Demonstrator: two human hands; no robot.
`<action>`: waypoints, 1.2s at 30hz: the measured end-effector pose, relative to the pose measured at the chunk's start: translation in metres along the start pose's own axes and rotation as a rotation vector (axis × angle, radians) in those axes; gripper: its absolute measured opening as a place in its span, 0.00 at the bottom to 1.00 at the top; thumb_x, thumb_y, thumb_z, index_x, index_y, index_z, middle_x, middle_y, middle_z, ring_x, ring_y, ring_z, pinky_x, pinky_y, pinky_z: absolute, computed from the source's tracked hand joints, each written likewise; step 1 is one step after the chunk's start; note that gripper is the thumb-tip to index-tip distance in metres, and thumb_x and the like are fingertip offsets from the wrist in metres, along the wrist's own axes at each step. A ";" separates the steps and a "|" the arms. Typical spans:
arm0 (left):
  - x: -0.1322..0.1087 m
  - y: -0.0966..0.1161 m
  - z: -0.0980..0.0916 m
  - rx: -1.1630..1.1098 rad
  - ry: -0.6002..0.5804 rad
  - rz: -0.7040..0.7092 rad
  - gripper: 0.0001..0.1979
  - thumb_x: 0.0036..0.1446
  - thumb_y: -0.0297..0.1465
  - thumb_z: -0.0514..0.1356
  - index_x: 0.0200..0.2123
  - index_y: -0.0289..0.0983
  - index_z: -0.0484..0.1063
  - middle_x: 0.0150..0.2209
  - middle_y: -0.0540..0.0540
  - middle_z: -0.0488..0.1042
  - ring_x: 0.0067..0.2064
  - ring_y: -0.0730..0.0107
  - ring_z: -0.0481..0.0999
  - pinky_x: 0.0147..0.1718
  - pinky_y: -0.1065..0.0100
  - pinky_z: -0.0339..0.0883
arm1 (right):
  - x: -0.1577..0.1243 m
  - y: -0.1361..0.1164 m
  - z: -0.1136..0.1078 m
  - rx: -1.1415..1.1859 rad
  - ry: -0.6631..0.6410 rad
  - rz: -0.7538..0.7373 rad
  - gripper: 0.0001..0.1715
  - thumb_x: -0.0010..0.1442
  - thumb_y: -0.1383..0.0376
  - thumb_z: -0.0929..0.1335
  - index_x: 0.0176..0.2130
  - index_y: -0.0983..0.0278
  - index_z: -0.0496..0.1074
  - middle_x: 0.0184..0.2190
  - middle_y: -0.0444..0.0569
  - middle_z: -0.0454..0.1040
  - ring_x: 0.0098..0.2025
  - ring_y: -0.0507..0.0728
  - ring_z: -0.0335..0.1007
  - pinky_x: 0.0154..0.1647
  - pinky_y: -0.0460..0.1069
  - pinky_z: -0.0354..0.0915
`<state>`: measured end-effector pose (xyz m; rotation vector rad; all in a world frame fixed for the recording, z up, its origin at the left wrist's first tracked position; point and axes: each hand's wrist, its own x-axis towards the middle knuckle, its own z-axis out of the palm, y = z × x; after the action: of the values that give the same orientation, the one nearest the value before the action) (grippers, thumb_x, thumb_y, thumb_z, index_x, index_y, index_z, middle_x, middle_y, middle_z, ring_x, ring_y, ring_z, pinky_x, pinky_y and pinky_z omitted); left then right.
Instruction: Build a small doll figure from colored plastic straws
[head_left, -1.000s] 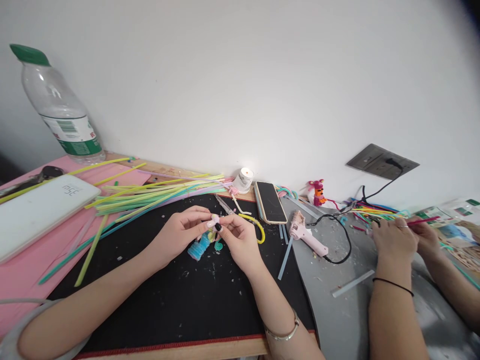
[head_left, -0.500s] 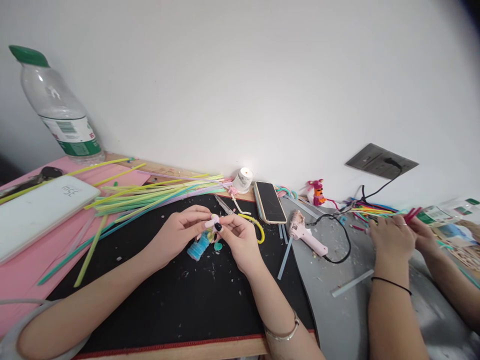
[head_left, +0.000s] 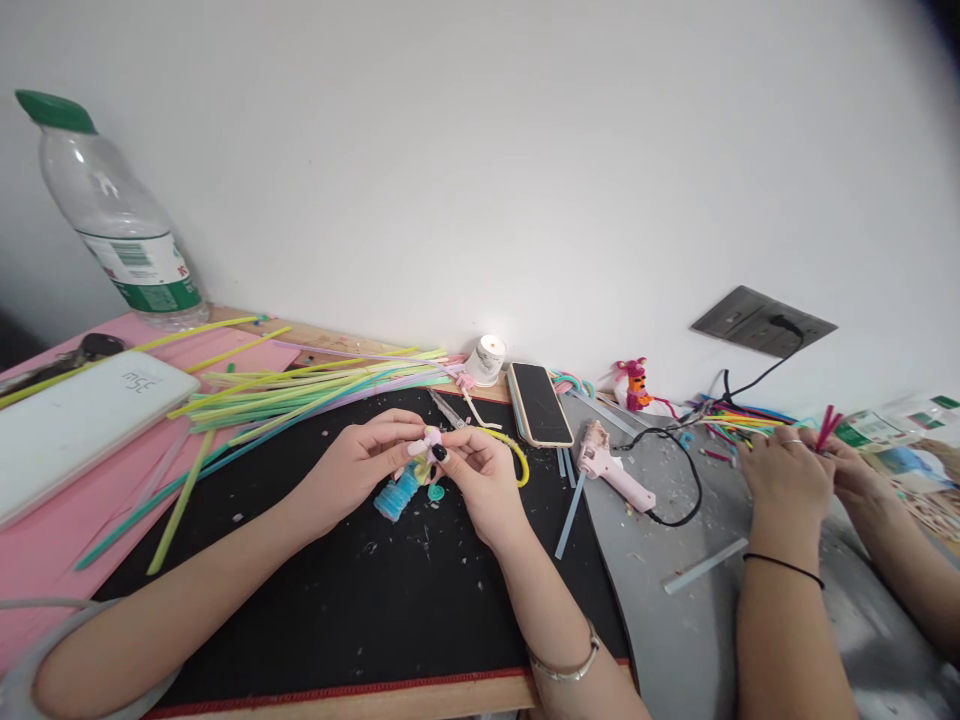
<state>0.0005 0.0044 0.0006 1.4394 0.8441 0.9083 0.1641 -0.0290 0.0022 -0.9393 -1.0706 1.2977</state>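
Fuzzy pipe cleaners form a small figure with a blue coiled body [head_left: 397,494] and a pale pink and yellow upper part [head_left: 428,445]. My left hand [head_left: 375,455] pinches the pink part from the left. From the right, my right hand [head_left: 478,475] grips the same part between thumb and fingers. The fingertips hide some of it. Below it on the black mat [head_left: 360,620] lies a small teal coil [head_left: 436,493]. Scissors [head_left: 448,408] and a bent yellow pipe cleaner [head_left: 523,468] lie just behind my right hand.
Loose pipe cleaners [head_left: 300,395] spread behind my left arm, near a white power bank [head_left: 97,425] and a plastic bottle [head_left: 131,220]. To the right are a phone [head_left: 540,403], a corded pink glue gun [head_left: 615,470] and a co-worker's hands [head_left: 791,475] holding dark pink pipe cleaners.
My hands stay almost in place, with only a slight shift of the fingers on the pink part. The co-worker's dark pink pipe cleaners have tilted more upright.
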 end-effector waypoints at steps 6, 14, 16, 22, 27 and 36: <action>0.001 -0.002 0.000 -0.021 0.015 -0.004 0.11 0.55 0.39 0.62 0.40 0.44 0.79 0.44 0.49 0.67 0.31 0.76 0.65 0.28 0.74 0.61 | 0.000 0.000 -0.001 -0.021 -0.014 -0.009 0.06 0.51 0.65 0.73 0.31 0.65 0.75 0.23 0.43 0.74 0.24 0.48 0.68 0.27 0.44 0.66; 0.000 -0.002 0.000 -0.028 -0.014 -0.007 0.13 0.56 0.40 0.61 0.41 0.42 0.79 0.45 0.47 0.67 0.31 0.75 0.66 0.28 0.73 0.62 | 0.000 0.001 0.000 0.120 -0.023 0.034 0.09 0.49 0.63 0.75 0.31 0.64 0.75 0.24 0.43 0.74 0.24 0.49 0.68 0.27 0.44 0.67; 0.000 -0.002 0.000 -0.011 -0.006 -0.005 0.13 0.56 0.40 0.61 0.41 0.42 0.79 0.45 0.47 0.68 0.32 0.74 0.66 0.28 0.73 0.62 | 0.000 0.001 0.000 0.101 -0.019 0.038 0.10 0.49 0.62 0.75 0.31 0.64 0.74 0.24 0.43 0.74 0.24 0.49 0.68 0.26 0.44 0.68; 0.001 -0.001 0.000 0.022 0.020 0.006 0.14 0.55 0.40 0.61 0.40 0.39 0.79 0.44 0.45 0.69 0.34 0.70 0.68 0.29 0.72 0.64 | 0.000 -0.001 0.000 -0.012 -0.016 0.023 0.10 0.49 0.61 0.74 0.31 0.64 0.74 0.24 0.43 0.74 0.24 0.49 0.68 0.27 0.46 0.68; 0.001 -0.001 0.000 0.026 0.018 0.012 0.13 0.55 0.40 0.61 0.38 0.39 0.79 0.44 0.45 0.69 0.36 0.70 0.68 0.30 0.72 0.64 | -0.001 -0.004 -0.001 -0.087 -0.023 0.009 0.11 0.50 0.60 0.74 0.31 0.64 0.74 0.23 0.43 0.73 0.24 0.50 0.68 0.27 0.47 0.67; -0.001 0.002 0.002 0.108 0.014 0.045 0.13 0.57 0.39 0.59 0.38 0.38 0.77 0.43 0.47 0.68 0.29 0.76 0.65 0.26 0.73 0.62 | -0.001 -0.001 -0.001 -0.153 -0.022 -0.057 0.08 0.53 0.62 0.72 0.32 0.64 0.73 0.24 0.43 0.72 0.24 0.50 0.68 0.27 0.46 0.66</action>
<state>0.0017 0.0030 0.0029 1.5523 0.8851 0.9191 0.1654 -0.0299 0.0033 -1.0033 -1.2192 1.1950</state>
